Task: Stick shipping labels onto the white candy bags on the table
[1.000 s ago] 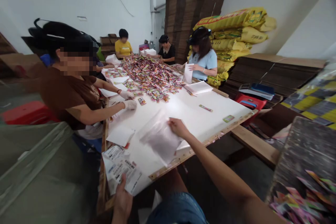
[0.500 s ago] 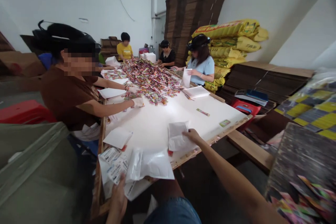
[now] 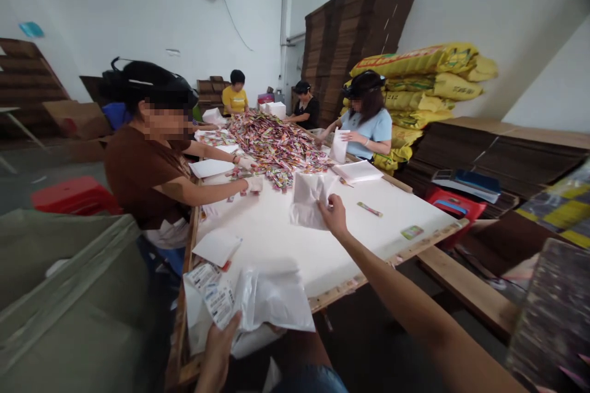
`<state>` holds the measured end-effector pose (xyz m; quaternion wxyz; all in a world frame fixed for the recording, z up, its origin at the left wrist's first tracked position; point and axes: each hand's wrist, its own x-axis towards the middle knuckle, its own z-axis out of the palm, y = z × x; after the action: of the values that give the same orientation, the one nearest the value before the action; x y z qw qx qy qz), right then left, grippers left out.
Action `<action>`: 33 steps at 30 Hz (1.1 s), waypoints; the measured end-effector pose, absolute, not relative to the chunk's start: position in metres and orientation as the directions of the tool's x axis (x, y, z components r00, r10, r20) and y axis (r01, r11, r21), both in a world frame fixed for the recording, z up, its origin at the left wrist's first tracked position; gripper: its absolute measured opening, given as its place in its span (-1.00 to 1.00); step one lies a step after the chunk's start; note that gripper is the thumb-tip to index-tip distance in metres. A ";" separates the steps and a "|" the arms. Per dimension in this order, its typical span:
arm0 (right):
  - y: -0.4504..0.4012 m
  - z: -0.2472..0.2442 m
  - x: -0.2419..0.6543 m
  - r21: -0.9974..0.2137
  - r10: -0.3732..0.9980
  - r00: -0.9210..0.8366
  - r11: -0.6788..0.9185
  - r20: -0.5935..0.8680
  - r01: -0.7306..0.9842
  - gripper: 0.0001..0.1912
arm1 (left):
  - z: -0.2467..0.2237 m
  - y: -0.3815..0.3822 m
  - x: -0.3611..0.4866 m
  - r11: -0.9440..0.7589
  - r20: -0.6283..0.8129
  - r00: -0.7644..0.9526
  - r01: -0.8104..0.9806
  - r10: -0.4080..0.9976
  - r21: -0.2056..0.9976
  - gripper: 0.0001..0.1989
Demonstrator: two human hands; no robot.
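My right hand (image 3: 334, 215) pinches the lower right side of a white pouch (image 3: 310, 199), held up over the white table (image 3: 396, 221). At the near left corner, my left hand (image 3: 222, 341) is closed on printed label sheets (image 3: 216, 295) with barcodes. Right beside those labels lies a shiny white padded pouch (image 3: 275, 295). A flat white envelope (image 3: 217, 247) rests on the table behind the labels. Farther back is a large pile of colourful thin packets (image 3: 281, 141). One loose packet (image 3: 369, 209) and a green one (image 3: 412, 232) lie to the right.
A person in brown (image 3: 142, 172) reaches over the table from the left. Another in light blue (image 3: 369, 129) holds a white pouch at the right. A large greenish bag (image 3: 69, 295) stands near left; a wooden plank (image 3: 470, 291) juts out at right.
My right hand has moved the white pouch away from the near edge, up and toward the pile. My left hand stays at the labels. The view has shifted a little.
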<state>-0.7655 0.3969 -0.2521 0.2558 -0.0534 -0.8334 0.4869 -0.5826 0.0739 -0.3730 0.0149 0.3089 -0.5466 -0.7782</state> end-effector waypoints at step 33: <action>0.323 -0.312 -0.635 -0.600 -0.429 -0.656 -0.278 -0.622 0.750 -0.62 | -0.373 0.073 -0.570 -0.526 -0.411 -0.859 -0.206 -0.307 0.825 -0.63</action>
<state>-0.6353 0.3229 -0.3118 -0.3776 -0.1721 -0.4674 0.7806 -0.5703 0.0734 -0.3735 0.0301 0.2641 -0.4856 -0.8328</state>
